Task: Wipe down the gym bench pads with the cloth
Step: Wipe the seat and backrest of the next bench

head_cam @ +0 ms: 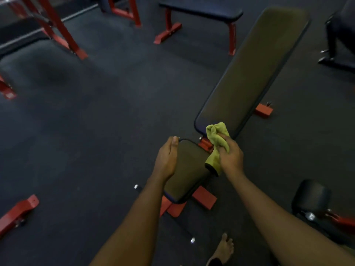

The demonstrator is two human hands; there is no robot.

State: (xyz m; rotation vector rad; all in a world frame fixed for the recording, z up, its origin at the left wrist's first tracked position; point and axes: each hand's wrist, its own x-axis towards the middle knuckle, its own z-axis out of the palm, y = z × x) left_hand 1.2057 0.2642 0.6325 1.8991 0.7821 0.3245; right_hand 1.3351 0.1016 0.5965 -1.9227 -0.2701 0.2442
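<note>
A red-framed gym bench stands in front of me with a short dark seat pad (187, 173) and a long back pad (251, 72) running up to the right. My right hand (230, 156) is shut on a bunched yellow-green cloth (218, 136), held over the gap between the two pads. The cloth's lower end hangs beside the seat pad's right edge. My left hand (167, 160) rests flat along the seat pad's left edge, fingers together and holding nothing.
Another flat bench (201, 12) with red legs stands behind. Red rack frames (57, 29) are at the top left, and a red foot (19, 212) lies at the lower left. A black roller pad (311, 196) sits at the right. My bare foot (223, 248) is on the dark floor.
</note>
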